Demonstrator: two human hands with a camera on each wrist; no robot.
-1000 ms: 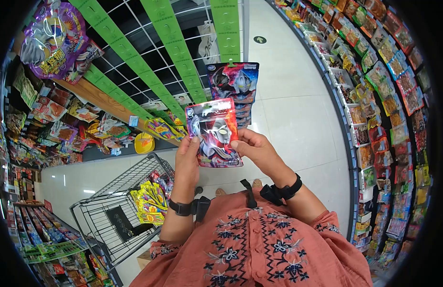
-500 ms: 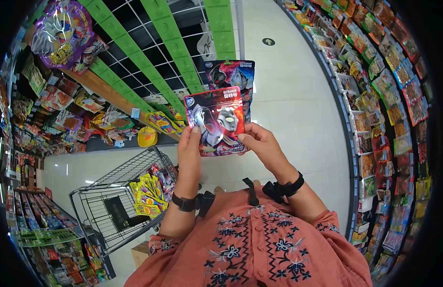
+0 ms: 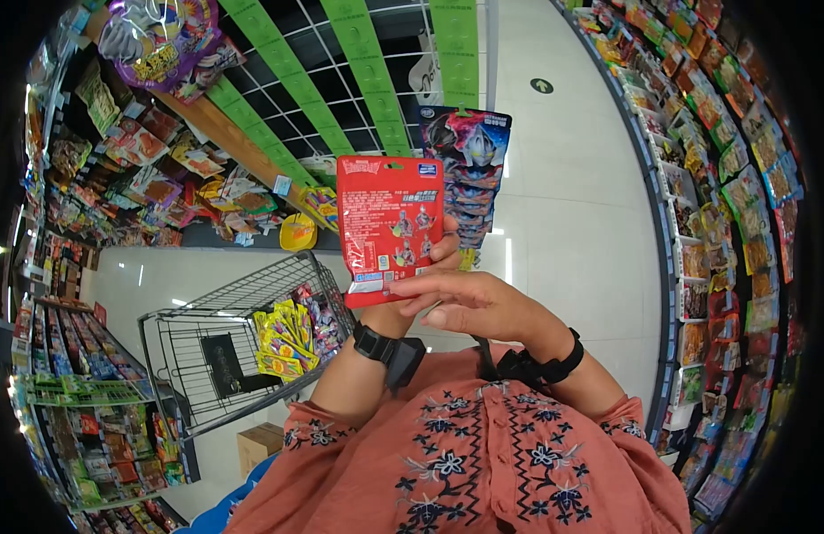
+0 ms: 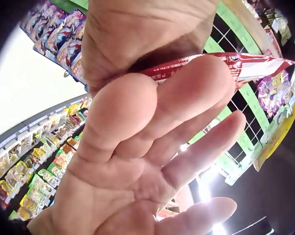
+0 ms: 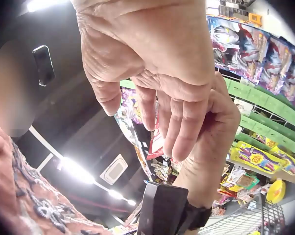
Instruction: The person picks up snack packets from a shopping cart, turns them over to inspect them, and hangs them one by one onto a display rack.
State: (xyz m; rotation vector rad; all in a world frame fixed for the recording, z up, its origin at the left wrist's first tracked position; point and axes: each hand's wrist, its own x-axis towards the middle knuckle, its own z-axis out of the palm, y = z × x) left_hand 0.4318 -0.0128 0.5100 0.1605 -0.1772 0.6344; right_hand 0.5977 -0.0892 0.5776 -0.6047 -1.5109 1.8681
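A red pouch (image 3: 385,214) is upright in front of me in the head view, its printed back with small figures facing me. My left hand (image 3: 445,246) holds it from behind, fingertips showing round the right edge; the rest of the hand is hidden by the pouch. In the left wrist view only a strip of the pouch (image 4: 257,68) shows. My right hand (image 3: 488,303) lies across the pouch's lower right corner and the left wrist, its fingers extended and loosely spread. In the right wrist view the right hand (image 5: 152,58) hangs in front of the left one.
Several similar pouches (image 3: 465,151) hang just beyond on a green strip (image 3: 454,53). A shopping cart (image 3: 163,356) at lower left carries yellow packets (image 3: 287,338). A yellow tub (image 3: 298,233) sits by the rack, a cardboard box (image 3: 259,449) near my feet. Stocked shelves (image 3: 688,267) line the right.
The pouch has been turned from its picture front to its red back. My right hand has let go of its edge and moved down; the left hand now holds the pouch from behind.
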